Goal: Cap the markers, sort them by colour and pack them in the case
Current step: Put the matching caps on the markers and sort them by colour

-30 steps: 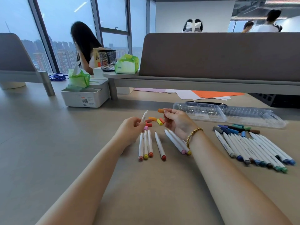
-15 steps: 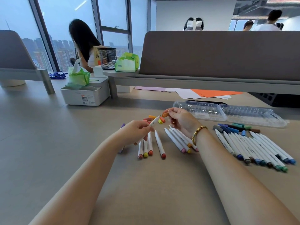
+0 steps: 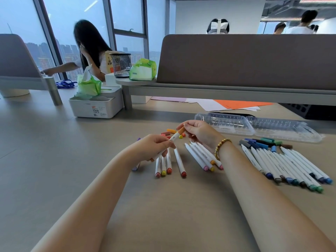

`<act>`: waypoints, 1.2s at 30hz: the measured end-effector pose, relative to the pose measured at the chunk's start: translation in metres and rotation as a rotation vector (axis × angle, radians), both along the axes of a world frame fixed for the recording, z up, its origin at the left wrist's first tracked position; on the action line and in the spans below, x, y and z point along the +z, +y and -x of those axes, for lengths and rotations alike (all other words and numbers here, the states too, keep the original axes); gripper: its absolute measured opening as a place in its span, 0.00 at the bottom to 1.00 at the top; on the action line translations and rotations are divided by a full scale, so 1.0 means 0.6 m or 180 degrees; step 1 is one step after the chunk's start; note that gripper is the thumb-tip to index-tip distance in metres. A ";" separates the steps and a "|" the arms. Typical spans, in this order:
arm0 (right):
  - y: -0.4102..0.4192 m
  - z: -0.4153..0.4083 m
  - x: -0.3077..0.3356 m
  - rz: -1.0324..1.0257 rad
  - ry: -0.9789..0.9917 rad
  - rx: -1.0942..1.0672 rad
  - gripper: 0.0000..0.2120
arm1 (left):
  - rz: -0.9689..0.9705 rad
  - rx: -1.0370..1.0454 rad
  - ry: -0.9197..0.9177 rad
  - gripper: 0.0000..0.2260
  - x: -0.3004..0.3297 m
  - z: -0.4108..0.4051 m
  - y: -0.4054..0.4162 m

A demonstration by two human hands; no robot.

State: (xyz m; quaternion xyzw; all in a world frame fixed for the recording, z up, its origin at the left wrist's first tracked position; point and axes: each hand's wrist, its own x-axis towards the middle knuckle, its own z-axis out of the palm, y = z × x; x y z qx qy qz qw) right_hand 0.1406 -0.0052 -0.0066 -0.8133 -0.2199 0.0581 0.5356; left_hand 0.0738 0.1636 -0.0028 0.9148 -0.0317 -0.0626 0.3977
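A row of markers [image 3: 170, 165] lay on the table [image 3: 54, 160] just before the left hand [image 3: 154, 148]. To their right, beside the right hand [image 3: 201, 132], lay a second group of markers [image 3: 203, 156]. Loose caps [image 3: 168, 132] sat behind both groups. Far right lay a larger spread of markers [image 3: 285, 166], with more caps [image 3: 263, 142] behind it, possibly touching. Behind those stood the open case [image 3: 254, 126].

Soft bluish daylight from the windows [image 3: 60, 33], faint shadows, wide-angle bending at edges, slight blur.
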 end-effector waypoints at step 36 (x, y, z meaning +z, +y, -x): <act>-0.053 0.006 0.020 0.2239 0.0074 -0.0584 0.11 | -0.1094 0.1253 -0.0376 0.15 -0.043 -0.025 0.014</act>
